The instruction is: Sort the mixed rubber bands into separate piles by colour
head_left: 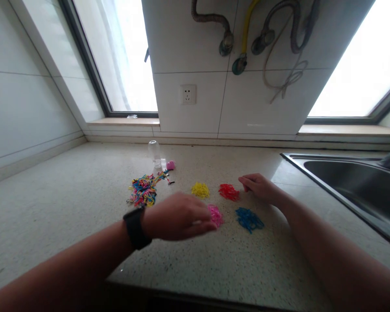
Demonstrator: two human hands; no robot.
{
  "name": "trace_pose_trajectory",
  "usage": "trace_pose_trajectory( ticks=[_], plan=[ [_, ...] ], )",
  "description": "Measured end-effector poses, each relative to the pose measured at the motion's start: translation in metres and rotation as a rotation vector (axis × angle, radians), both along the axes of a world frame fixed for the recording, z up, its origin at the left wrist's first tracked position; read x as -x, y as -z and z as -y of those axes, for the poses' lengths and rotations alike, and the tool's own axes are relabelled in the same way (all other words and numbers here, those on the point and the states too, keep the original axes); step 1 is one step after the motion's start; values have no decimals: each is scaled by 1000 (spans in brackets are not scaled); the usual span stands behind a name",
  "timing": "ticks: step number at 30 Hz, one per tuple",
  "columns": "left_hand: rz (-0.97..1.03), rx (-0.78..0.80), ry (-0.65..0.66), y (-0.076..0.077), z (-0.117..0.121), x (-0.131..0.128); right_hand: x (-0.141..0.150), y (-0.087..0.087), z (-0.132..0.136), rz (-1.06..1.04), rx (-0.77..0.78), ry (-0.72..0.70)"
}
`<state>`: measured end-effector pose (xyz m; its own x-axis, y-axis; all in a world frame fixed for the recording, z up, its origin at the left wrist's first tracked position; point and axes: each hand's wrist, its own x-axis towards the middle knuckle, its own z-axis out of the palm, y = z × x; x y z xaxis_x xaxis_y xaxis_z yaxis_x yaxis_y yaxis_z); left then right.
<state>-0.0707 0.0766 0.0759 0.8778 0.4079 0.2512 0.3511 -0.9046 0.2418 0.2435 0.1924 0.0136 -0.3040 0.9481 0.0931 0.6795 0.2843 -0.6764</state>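
Head view: a speckled pale counter [68, 195] is being shown from above, with small elastic-looking loops being gathered on it in piles.
Yellow pile: this small heap [200, 190] is serving as the landmark for every place below.
Red pile: bright loops [228, 192] are lying to the right of the yellow pile.
Pink pile: loops [216, 215] are lying nearer the viewer than the yellow pile and slightly right, being partly covered by the left hand.
Blue pile: loops [248, 219] are lying right of the yellow pile and nearer the viewer. Gaps are being left between the single-coloured piles, seemingly so that colours are not being mixed.
Mixed pile: many-coloured loops [143, 190] are spreading left of the yellow pile, probably being given extra room because of their tangle.
Clear container: a bottle-like vessel [154, 152] is standing beyond the yellow pile, to its left, perhaps being set back to free the working area.
Left hand: the hand [178, 216] is being held nearer the viewer than the yellow pile, blurred, thumb slightly apart; whether anything is being gripped cannot be told.
Right hand: the hand [258, 186] is being held right of the yellow pile, just past the red, fingertips narrowly drawn together; whether a loop is being pinched cannot be told.
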Motion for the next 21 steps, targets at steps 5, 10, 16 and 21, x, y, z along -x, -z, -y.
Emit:
trace_pose_trajectory(
  ticks=[5,10,16,21],
  plan=[
    [74,-6,-517,-11,-63,73,-3,3,-7,0,34,9],
    [48,-28,-675,15,-96,124,-4,4,-9,10,40,4],
    [-39,-24,-666,34,-101,119,-6,5,-11,27,53,11],
    [-99,-28,-668,36,-97,105,-4,3,-10,39,58,19]
  ],
)
